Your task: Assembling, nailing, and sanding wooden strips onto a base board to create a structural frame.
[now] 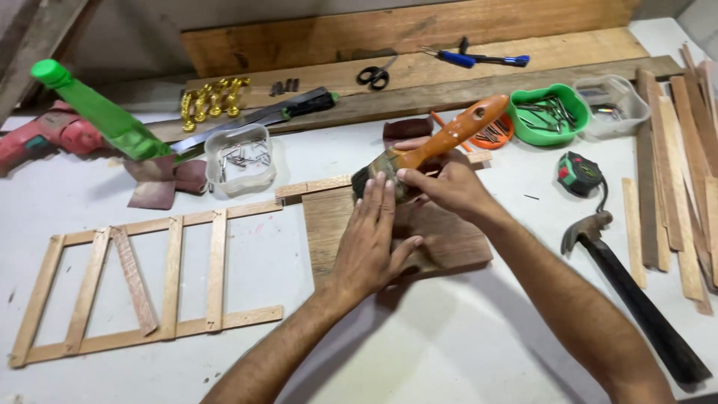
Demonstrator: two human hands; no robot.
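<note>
Paintbrush [437, 144] w/ glossy orange wood handle, dark bristles, angled over brown board [449, 239] mid-table. Right hand [449, 187] grips its ferrule; left hand [372, 239] flat, fingertips on bristles.

On our white bench [449, 344] we list: slat frame [142, 288] toward the left edge, flat board [449, 239] mid-bench, hammer [636, 299] and tape measure [580, 173] right, loose strips [673, 172] along the right edge, red drill [45, 135] far left, clear nail tub [239, 158].
</note>
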